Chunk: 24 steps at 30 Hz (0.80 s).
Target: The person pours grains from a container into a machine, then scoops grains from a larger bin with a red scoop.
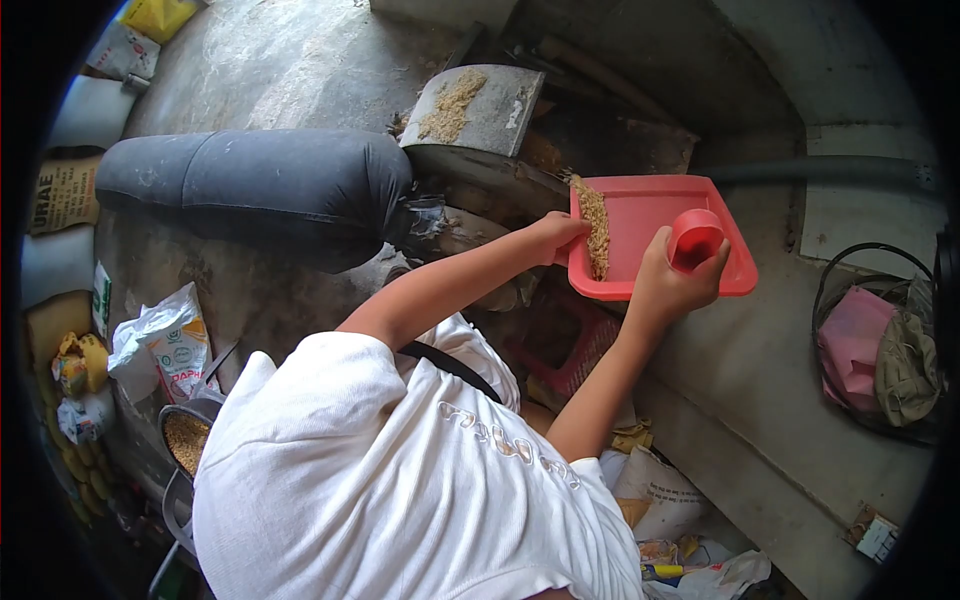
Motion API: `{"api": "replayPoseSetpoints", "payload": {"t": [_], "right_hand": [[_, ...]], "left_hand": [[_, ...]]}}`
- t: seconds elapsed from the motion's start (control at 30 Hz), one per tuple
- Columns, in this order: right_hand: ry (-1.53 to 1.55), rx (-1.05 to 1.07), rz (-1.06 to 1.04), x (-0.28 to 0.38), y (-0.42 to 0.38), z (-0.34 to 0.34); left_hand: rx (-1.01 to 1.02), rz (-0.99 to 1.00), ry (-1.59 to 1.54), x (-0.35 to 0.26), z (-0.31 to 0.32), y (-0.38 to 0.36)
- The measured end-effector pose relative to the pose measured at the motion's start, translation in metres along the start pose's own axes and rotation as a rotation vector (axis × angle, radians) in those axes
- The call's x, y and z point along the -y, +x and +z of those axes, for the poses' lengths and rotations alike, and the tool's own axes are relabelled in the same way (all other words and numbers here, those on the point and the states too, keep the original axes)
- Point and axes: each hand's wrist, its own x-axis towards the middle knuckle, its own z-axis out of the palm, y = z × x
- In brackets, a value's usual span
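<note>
A red plastic scoop tray (660, 215) is held over a dim gap next to a concrete ledge. A strip of brown grain (596, 225) lies along its left inner edge. My right hand (672, 285) is closed around the tray's round red handle (695, 240) at the near rim. My left hand (556, 233) rests on the tray's left edge, fingers touching the rim beside the grain. My white shirt fills the lower left of the view.
A grey slab (475, 105) with spilled grain sits behind the tray. A dark padded roll (260, 180) lies to the left. A wire basket (880, 340) with pink cloth stands right. A metal bowl of grain (185, 435) and printed bags (165, 340) are lower left.
</note>
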Motion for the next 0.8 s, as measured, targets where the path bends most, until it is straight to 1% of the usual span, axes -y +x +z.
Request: {"api": "replayPoseSetpoints", "payload": {"t": [0.6, 0.8], "right_hand": [[0.000, -0.020, -0.043, 0.0001, 0.0027, 0.0007], [0.009, -0.024, -0.026, -0.0001, 0.0025, 0.0011]], "left_hand": [[0.009, 0.007, -0.009, -0.0030, 0.0023, -0.0006], [-0.001, 0.005, -0.014, -0.0013, 0.0020, 0.0023]]}}
